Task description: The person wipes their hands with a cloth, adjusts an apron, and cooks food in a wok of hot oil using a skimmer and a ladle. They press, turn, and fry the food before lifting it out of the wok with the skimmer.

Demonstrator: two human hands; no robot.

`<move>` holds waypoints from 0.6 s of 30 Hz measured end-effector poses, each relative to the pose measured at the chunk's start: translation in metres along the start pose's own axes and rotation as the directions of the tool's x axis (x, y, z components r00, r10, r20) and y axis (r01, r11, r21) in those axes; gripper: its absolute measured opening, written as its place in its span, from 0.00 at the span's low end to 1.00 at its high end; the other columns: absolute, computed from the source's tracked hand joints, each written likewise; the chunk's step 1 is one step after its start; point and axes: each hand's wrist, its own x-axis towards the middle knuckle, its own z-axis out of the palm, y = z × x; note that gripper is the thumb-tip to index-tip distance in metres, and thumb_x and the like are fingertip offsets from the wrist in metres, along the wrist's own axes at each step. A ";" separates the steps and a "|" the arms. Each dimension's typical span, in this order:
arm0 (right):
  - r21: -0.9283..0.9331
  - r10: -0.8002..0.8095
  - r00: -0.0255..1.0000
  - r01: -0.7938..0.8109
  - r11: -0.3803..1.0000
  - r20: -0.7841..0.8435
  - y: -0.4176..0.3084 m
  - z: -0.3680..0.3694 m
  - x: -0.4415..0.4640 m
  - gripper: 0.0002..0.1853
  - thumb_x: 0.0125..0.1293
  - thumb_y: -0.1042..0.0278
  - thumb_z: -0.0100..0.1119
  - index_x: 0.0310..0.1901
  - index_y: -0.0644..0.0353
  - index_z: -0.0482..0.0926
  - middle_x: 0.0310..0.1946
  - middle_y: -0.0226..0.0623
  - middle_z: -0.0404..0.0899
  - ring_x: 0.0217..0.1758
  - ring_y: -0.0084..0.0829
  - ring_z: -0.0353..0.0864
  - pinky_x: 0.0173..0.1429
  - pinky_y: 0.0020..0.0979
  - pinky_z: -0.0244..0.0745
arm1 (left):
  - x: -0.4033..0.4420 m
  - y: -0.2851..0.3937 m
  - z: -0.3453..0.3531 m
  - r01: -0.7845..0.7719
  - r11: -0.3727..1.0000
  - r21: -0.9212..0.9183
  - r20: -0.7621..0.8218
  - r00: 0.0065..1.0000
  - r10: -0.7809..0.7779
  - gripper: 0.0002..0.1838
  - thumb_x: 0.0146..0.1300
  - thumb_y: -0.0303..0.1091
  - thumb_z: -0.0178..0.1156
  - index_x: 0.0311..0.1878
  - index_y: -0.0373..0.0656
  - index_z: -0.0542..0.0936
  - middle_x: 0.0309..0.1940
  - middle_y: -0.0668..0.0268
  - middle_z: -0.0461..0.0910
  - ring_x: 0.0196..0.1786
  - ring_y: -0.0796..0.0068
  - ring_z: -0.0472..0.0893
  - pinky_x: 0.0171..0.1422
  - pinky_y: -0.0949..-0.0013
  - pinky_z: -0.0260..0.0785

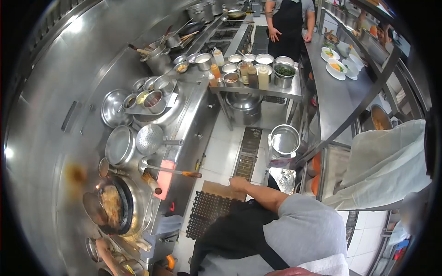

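On the burner at the lower left, a dark wok (pixel 130 202) holds browned food (pixel 110 207), with a small glow of flame at its far edge. A round brownish metal shape (pixel 93 209), blurred, overlaps its left side. My left hand (pixel 100 244) is at the wok's near edge, its fingers wrapped on what looks like the wok's grip, partly hidden. Bare and closed, my right hand (pixel 237 184) hangs away from the stove. A ladle (pixel 170 169) with a wooden grip lies across the counter edge, apart from that hand. A short brush (pixel 151 182) lies beside the ladle.
A perforated strainer (pixel 150 139) and metal bowls (pixel 120 145) sit beyond the wok. A side table (pixel 276 91) carries sauce bottles and pots. Across the aisle, plated dishes (pixel 336 68) stand on a counter. Another person (pixel 289 27) in an apron stands at the back.
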 end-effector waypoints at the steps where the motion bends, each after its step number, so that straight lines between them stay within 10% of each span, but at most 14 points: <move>1: -0.039 -0.022 0.999 0.023 0.999 0.025 0.006 0.003 0.001 0.10 0.48 0.68 0.54 0.28 0.65 0.80 0.30 0.52 0.80 0.36 0.48 0.81 0.41 0.44 0.76 | -0.004 -0.010 -0.002 0.160 0.963 -0.215 0.118 0.983 -0.137 0.15 0.56 0.34 0.51 0.39 0.32 0.78 0.20 0.50 0.77 0.24 0.57 0.78 0.30 0.57 0.69; 2: -0.075 -0.070 0.995 0.075 0.994 0.070 0.014 0.011 0.005 0.10 0.47 0.67 0.55 0.27 0.65 0.81 0.29 0.51 0.80 0.34 0.48 0.81 0.39 0.44 0.76 | -0.028 0.004 -0.002 -0.212 0.926 -0.313 -0.018 0.976 0.217 0.14 0.57 0.33 0.49 0.37 0.33 0.78 0.20 0.53 0.77 0.22 0.66 0.75 0.27 0.60 0.66; 3: -0.153 -0.112 0.952 0.161 0.975 0.285 0.000 -0.020 -0.004 0.09 0.46 0.67 0.57 0.28 0.61 0.82 0.28 0.49 0.80 0.32 0.46 0.81 0.37 0.42 0.76 | -0.036 0.034 -0.003 -0.269 0.952 -0.143 -0.019 0.963 0.270 0.13 0.55 0.35 0.51 0.35 0.36 0.79 0.22 0.53 0.78 0.23 0.64 0.76 0.28 0.60 0.67; 5: -0.023 -0.228 0.971 0.230 0.973 0.069 0.047 0.045 0.003 0.08 0.46 0.63 0.60 0.24 0.58 0.82 0.27 0.45 0.81 0.30 0.44 0.81 0.37 0.42 0.75 | -0.041 0.057 0.008 -0.209 0.935 0.285 0.017 0.977 0.213 0.12 0.52 0.37 0.54 0.30 0.40 0.82 0.24 0.54 0.80 0.25 0.60 0.78 0.29 0.60 0.70; 7: -0.205 -0.121 0.938 0.195 0.959 0.326 0.038 0.023 -0.013 0.12 0.51 0.65 0.57 0.35 0.61 0.81 0.35 0.50 0.80 0.41 0.46 0.79 0.45 0.43 0.73 | -0.030 0.028 0.023 -0.128 0.824 0.552 0.024 0.990 0.138 0.11 0.49 0.40 0.57 0.26 0.45 0.84 0.27 0.55 0.81 0.27 0.57 0.80 0.31 0.60 0.72; 11: -0.096 -0.042 0.945 0.077 0.992 0.324 0.096 0.047 -0.039 0.24 0.47 0.64 0.55 0.45 0.73 0.76 0.44 0.62 0.75 0.52 0.53 0.74 0.58 0.40 0.68 | -0.010 0.016 0.040 0.274 0.962 0.022 0.103 0.956 -0.274 0.11 0.51 0.38 0.56 0.27 0.42 0.83 0.25 0.59 0.82 0.32 0.65 0.83 0.37 0.64 0.74; 14: -0.130 0.003 0.941 0.044 0.991 0.339 0.093 0.029 -0.047 0.24 0.47 0.66 0.52 0.45 0.74 0.75 0.44 0.64 0.74 0.52 0.54 0.74 0.58 0.41 0.68 | -0.020 0.035 0.024 0.181 0.942 0.282 0.170 0.957 -0.234 0.11 0.53 0.35 0.55 0.25 0.37 0.82 0.23 0.59 0.82 0.29 0.64 0.82 0.33 0.63 0.73; 16: -0.149 0.068 0.945 -0.021 0.989 0.320 0.095 0.018 -0.061 0.24 0.46 0.67 0.51 0.44 0.74 0.76 0.44 0.63 0.74 0.52 0.54 0.74 0.57 0.41 0.68 | -0.017 0.034 0.042 0.545 0.545 -0.637 0.198 0.799 -0.567 0.13 0.56 0.34 0.52 0.22 0.36 0.78 0.19 0.57 0.79 0.25 0.63 0.80 0.25 0.61 0.70; 18: -0.182 0.070 0.930 -0.004 0.983 0.360 0.101 0.014 -0.055 0.23 0.46 0.68 0.50 0.44 0.74 0.76 0.43 0.63 0.75 0.51 0.55 0.74 0.57 0.42 0.68 | 0.024 -0.012 0.102 0.515 0.348 -0.784 0.297 0.802 -0.518 0.14 0.61 0.35 0.44 0.22 0.41 0.72 0.14 0.62 0.71 0.12 0.67 0.67 0.14 0.63 0.57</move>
